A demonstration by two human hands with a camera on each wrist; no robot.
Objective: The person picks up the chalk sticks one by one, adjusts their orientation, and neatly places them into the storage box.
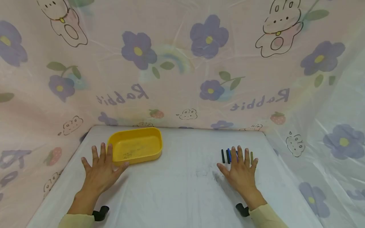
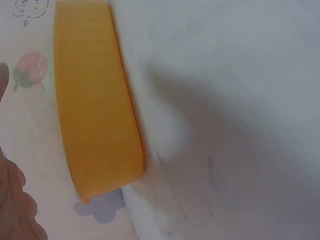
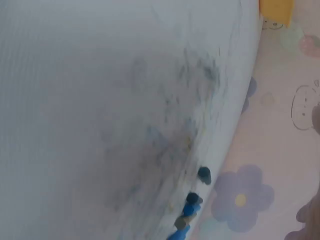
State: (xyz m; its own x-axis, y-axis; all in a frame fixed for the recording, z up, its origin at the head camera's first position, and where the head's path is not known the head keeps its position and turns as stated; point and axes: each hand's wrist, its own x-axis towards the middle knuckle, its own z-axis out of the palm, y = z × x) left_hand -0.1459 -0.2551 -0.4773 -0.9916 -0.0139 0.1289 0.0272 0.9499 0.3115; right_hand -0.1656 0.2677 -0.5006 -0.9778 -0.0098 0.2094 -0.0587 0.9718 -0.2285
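Note:
Fingers spread wide, my left hand (image 1: 99,174) is at the near left side of a yellow plastic tray (image 1: 142,159) and holds nothing. The tray's orange-looking side wall (image 2: 97,105) fills part of the left wrist view, apart from the hand's edge (image 2: 15,202). On the right, my right hand (image 1: 242,177) is also spread and holds nothing. Just beyond its fingers several thin crayon-like sticks lie side by side: a black stick (image 1: 223,156), a blue stick (image 1: 229,154) and an olive stick (image 1: 252,157) show. The fingers partly hide the others. The right wrist view shows a dark stick's end (image 3: 204,173).
The white tabletop (image 1: 176,190) has dark smudges (image 1: 218,177) near the right hand. A patterned curtain (image 1: 176,79) with flowers and rabbits stands behind the table and along both sides. Each wrist carries a black mount, such as the left mount (image 1: 100,213).

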